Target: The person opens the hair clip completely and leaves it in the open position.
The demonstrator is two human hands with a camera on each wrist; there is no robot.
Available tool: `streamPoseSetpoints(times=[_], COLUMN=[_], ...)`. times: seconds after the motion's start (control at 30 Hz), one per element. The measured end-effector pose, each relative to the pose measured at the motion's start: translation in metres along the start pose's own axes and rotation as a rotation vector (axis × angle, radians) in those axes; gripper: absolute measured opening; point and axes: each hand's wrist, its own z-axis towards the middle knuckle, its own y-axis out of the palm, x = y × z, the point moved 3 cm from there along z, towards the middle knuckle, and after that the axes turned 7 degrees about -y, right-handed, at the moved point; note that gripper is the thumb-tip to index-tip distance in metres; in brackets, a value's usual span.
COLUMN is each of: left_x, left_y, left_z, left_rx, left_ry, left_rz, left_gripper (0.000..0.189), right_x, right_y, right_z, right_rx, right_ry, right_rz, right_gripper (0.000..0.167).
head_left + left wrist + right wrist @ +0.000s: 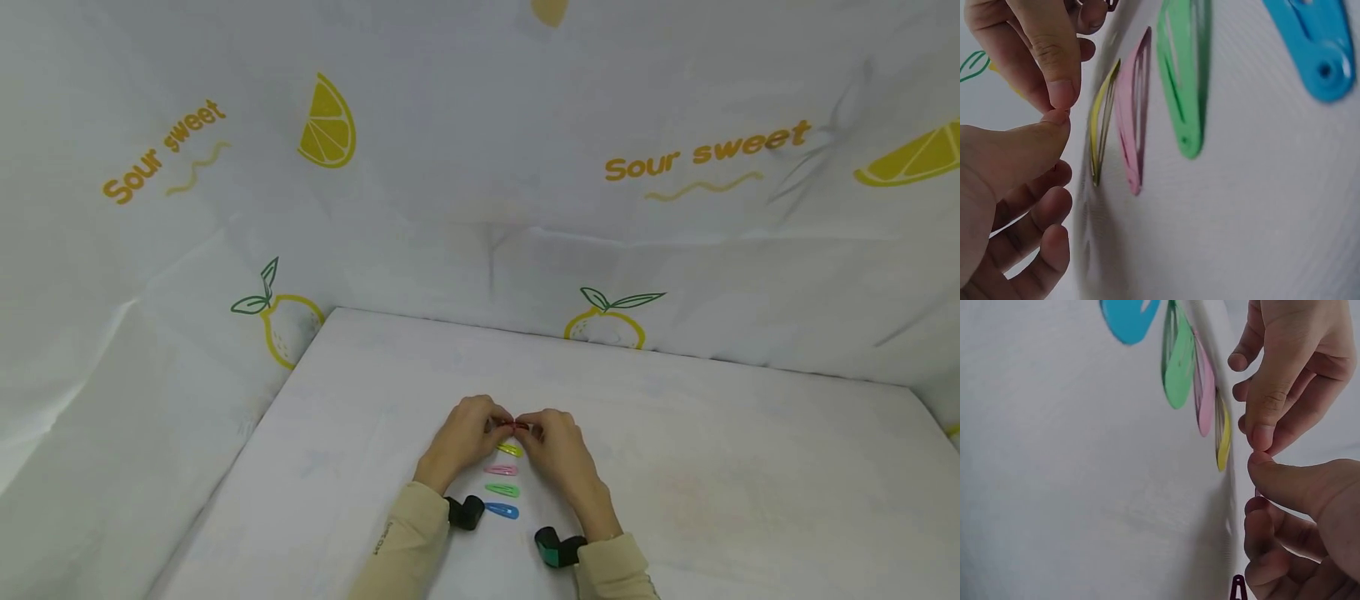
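Note:
Both hands meet fingertip to fingertip over the table. Between them is a small red hair clip, mostly hidden by the fingers. My left hand pinches one end with thumb and forefinger. From the other side, my right hand pinches it too. Nearer the body, a row of snap hair clips lies on the cloth: a yellow clip, a pink clip, a green clip and a blue clip. Low in the right wrist view, part of a dark red clip shows beside the right hand.
A white cloth covers the table. Behind and to the left hangs a white curtain printed with lemons and lettering. Black straps with small devices sit at both wrists, the left device close to the blue clip.

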Motion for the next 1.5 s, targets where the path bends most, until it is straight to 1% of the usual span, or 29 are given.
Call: streamPoseSetpoints(times=[0.1, 0.27, 0.47, 0.6, 0.87, 1.03, 1.2, 1.33, 1.5], left_x=[0.002, 0.008, 0.016, 0.02, 0.029, 0.031, 0.033, 0.034, 0.035], left_y=[-0.002, -0.006, -0.013, -0.016, -0.017, -0.013, -0.01, -0.009, -0.008], left_z=[-0.001, -0.004, -0.009, -0.013, -0.024, -0.029, -0.032, -0.035, -0.037], left_rx=[0.015, 0.052, 0.071, 0.064, 0.06, 0.053, 0.061, 0.067, 0.072], left_ry=[0.027, 0.093, 0.146, 0.153, 0.166, 0.18, 0.194, 0.202, 0.208], left_rz=[-0.006, -0.032, -0.084, -0.13, -0.199, -0.231, -0.246, -0.255, -0.26], left_gripper=[0.015, 0.017, 0.016, 0.017, 0.018, 0.016, 0.015, 0.014, 0.014], right_x=[-0.003, -0.008, -0.012, -0.013, -0.014, -0.013, -0.009, -0.005, -0.003], right_y=[-0.004, -0.012, -0.022, -0.027, -0.034, -0.035, -0.035, -0.035, -0.034], right_z=[-0.002, -0.005, -0.009, -0.014, -0.028, -0.036, -0.042, -0.045, -0.048], right_rx=[0.008, 0.031, 0.091, 0.117, 0.166, 0.162, 0.151, 0.139, 0.145], right_ry=[0.0, -0.01, -0.067, -0.08, -0.12, -0.102, -0.089, -0.076, -0.087], right_rz=[-0.008, -0.009, 0.047, 0.108, 0.168, 0.195, 0.205, 0.233, 0.263], right_gripper=[0.013, 0.014, 0.011, 0.013, 0.018, 0.018, 0.018, 0.019, 0.019])
